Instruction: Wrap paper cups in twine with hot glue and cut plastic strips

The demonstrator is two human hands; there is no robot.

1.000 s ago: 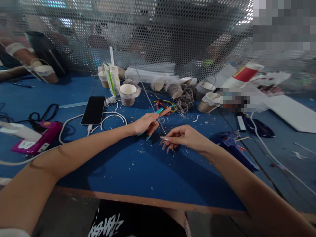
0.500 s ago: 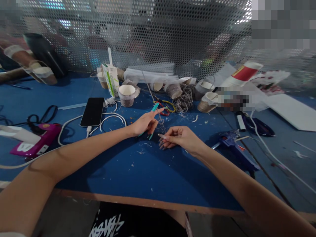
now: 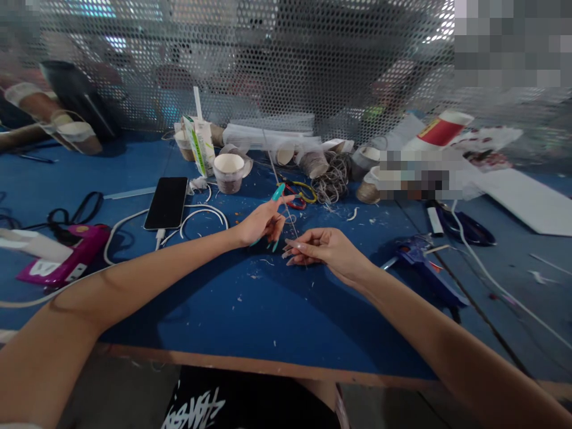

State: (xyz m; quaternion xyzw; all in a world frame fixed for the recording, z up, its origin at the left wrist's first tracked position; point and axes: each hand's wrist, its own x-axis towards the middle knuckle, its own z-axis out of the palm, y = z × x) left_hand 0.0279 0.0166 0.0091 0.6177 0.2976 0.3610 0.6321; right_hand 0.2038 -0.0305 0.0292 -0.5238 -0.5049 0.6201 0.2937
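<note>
A thin pale stick [image 3: 277, 179] runs slantwise from the back of the blue table [image 3: 250, 310] down to my hands. My right hand [image 3: 324, 249] pinches its near end, fingers curled together. My left hand [image 3: 263, 221], with long teal nails, rests on the table just left of the stick; its forefinger is stretched out and touches the stick, the other fingers are bent under. Both hands lie close together in the middle of the table.
A black phone [image 3: 167, 202] with a white cable lies left of my hands, a pink glue gun [image 3: 67, 253] further left, a blue glue gun [image 3: 424, 262] to the right. Paper cups [image 3: 229, 171], a drink carton [image 3: 200, 143], a twine bundle [image 3: 333, 176] and scissors [image 3: 299, 193] stand before the perforated metal screen.
My right hand has drawn slightly left and nearer to my left hand. My left forefinger has lifted and swung a little left along the stick.
</note>
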